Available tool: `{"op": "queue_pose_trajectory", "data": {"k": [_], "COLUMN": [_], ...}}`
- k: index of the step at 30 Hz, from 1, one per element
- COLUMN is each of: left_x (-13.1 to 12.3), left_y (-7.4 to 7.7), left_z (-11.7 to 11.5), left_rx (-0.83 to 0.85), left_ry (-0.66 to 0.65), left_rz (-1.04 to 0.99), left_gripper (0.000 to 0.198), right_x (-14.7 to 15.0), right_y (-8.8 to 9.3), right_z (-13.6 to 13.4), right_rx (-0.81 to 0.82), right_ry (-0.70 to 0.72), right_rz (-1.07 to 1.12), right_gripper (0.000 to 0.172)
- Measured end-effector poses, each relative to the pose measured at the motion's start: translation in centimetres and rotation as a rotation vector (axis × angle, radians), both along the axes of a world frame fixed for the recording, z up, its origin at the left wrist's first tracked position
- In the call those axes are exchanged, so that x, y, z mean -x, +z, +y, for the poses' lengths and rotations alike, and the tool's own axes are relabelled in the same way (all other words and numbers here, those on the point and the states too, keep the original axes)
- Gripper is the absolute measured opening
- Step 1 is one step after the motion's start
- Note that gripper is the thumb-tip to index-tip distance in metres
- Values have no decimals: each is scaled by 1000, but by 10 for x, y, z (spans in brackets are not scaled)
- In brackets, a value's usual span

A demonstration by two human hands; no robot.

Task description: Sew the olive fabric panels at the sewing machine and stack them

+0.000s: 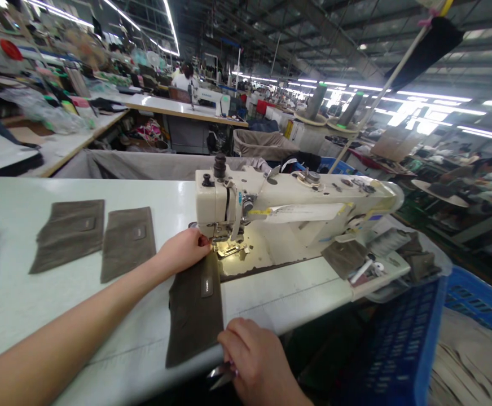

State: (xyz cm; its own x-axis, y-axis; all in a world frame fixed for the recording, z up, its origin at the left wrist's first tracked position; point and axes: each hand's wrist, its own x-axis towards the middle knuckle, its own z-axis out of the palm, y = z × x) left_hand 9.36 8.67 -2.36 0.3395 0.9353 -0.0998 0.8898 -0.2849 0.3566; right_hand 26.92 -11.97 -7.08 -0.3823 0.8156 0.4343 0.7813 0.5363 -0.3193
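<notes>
A dark olive-brown fabric piece (195, 316) with a small label patch (207, 286) lies at the front of the sewing machine (271, 197). Its far edge reaches the lit area by the presser foot. There, my left hand (189, 248) is closed, fingers pinched on that far edge, just left of the needle area. Near the table's front edge, my right hand (252, 352) is closed around thread snips (222, 375), blades pointing left. Its curled fingers also touch the fabric's near right corner. Whether they grip the cloth is hidden.
Two similar fabric pieces (70, 234) (128, 242) lie on the tabletop (13, 197) to the left, with another at the left edge. On the right are a clear bin (434, 259) of scraps and a blue crate (402, 344). Thread cones (313, 101) stand behind the machine.
</notes>
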Motion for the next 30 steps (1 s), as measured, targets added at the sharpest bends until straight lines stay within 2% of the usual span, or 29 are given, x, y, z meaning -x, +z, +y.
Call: {"op": "queue_pose_trajectory", "data": {"k": [7,9,12,14,16,17,18,20,25,30], "left_x": [1,3,11,19,29,33,37,44,47,43], "left_y": [2,3,0,-7,-15,-19,-22,-28,-33,-23], "left_z": [2,-8,-43,-77,-112,-127,-139,-155,-159,-154], "left_rx": [-31,-90,-344,-489,-503,-522,-573,-671,-798,-812], "left_ry": [-22,-28,-79,-255,-507,-592,-661,-717,-664,-698], "left_rz": [17,17,68,56,-46,-60,-65,-71,-77,-70], "left_gripper": [20,21,28,22,27,31,34,39,41,39], "right_x": [1,2,0,-1,-4,-5,-6,-8,-8,-6], "right_y": [3,4,5,5,3,3,2,2,3,7], "right_z": [1,0,-2,-4,-8,-9,-10,-12,-11,-6], "right_rx": [26,46,76,81,71,69,72,85,107,150], "right_ry": [-17,-22,-22,-10,6,13,16,14,8,4], "right_rz": [-43,-54,-53,-42,-32,-32,-34,-40,-45,-57], "right_gripper": [21,21,25,36,49,53,56,56,52,40]}}
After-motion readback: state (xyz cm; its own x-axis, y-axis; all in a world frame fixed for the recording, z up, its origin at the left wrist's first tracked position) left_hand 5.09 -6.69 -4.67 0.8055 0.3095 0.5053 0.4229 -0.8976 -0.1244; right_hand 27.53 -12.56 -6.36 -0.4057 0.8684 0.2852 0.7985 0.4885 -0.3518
